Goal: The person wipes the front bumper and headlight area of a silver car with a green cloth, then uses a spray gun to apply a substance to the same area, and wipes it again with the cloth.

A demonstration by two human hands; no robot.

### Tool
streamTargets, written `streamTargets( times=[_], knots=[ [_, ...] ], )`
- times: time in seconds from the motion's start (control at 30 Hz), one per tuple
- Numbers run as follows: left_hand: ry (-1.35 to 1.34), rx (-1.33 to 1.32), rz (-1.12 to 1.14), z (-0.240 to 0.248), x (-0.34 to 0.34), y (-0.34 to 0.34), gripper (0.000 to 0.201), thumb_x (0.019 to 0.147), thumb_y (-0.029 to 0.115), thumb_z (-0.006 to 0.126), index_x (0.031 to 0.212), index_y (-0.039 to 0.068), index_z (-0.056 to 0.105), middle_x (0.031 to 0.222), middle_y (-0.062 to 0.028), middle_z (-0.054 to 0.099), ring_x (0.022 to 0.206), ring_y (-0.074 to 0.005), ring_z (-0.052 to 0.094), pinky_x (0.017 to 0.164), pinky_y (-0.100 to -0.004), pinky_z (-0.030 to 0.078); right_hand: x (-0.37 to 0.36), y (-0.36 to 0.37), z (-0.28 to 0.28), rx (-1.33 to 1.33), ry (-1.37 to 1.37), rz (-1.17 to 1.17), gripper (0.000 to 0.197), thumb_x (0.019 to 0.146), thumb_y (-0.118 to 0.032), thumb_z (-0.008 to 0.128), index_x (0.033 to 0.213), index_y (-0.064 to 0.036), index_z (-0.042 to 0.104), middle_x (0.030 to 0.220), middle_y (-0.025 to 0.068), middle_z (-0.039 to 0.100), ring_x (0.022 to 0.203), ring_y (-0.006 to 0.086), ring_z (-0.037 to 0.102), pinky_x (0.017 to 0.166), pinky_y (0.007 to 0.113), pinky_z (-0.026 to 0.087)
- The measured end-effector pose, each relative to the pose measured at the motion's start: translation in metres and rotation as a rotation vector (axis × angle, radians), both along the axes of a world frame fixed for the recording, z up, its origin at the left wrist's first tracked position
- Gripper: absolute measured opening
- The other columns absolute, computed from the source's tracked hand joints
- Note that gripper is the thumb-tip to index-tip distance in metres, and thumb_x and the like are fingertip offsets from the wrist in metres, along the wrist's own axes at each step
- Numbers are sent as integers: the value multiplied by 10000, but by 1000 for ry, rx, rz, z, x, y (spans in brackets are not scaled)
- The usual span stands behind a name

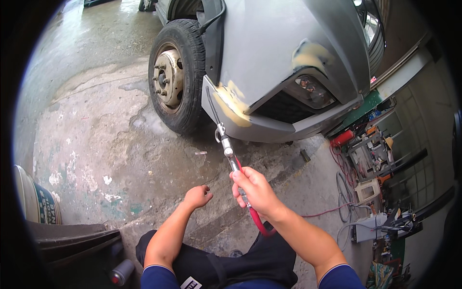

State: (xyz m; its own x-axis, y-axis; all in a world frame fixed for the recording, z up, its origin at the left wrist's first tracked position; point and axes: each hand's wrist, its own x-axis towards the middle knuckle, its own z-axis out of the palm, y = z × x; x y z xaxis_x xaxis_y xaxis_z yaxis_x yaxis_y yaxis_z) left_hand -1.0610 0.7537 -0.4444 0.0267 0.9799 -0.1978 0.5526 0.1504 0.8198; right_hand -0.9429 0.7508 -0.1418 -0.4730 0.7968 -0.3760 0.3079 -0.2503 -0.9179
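While the person crouches on the concrete floor, the right hand is clenched around an air blow gun, its thin nozzle reaching up toward the grey bumper where patches of yellowish filler show. The left hand hangs loose and half curled beside it, grasping nothing and touching nothing.

The gun looks light and rigid, metal at the fittings, so it should swing easily from the wrist; the handle under the palm is the natural place to take it. Its red hose is soft and springy and trails off under the forearm, likely to tug a little as the tool is moved. The nozzle is slender and could bend if knocked against the panel.

Fingers cover the handle, so any trigger is hidden, and I cannot quite tell whether the tip touches the bumper or stops just short. Where the hose runs is lost behind the dark trousers. The wheel stands near, and the cluttered tools at the right blur toward the rim.
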Motion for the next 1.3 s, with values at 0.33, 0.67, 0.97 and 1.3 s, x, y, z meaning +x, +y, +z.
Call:
streamTargets(
  times=[0.33, 0.67, 0.97, 1.3],
  knots=[
    [9, -18, -12, 2, -3, -1, 426, 804, 360, 630, 1097, 53, 660, 994, -140, 703, 933, -308, 669, 820, -406, 522, -2, -4, 7, 89, 32, -38, 302, 995, -294, 497, 1078, -3, 502, 717, 59, 561, 489, 95, 486, 460, 213, 388],
    [9, -5, -10, 0, -1, 0, 416, 806, 360, 622, 1086, 56, 663, 990, -141, 704, 930, -309, 670, 817, -405, 525, 6, 7, -4, 61, 17, -24, 324, 999, -300, 488, 1097, 9, 500, 711, 61, 561, 487, 95, 487, 464, 214, 388],
    [10, -26, -20, 4, 1, 1, 427, 802, 357, 624, 1096, 50, 663, 988, -144, 704, 930, -312, 670, 819, -407, 524, -7, 16, 0, 120, -3, 14, 320, 993, -309, 500, 1066, 3, 513, 706, 57, 563, 485, 89, 479, 461, 213, 379],
    [21, -6, -14, 2, 3, 2, 423, 800, 358, 626, 1091, 52, 663, 985, -142, 704, 927, -310, 670, 819, -405, 524, -7, 23, 6, 172, 19, -9, 351, 987, -340, 510, 1073, 0, 513, 704, 56, 557, 477, 88, 472, 449, 211, 364]
  ],
)
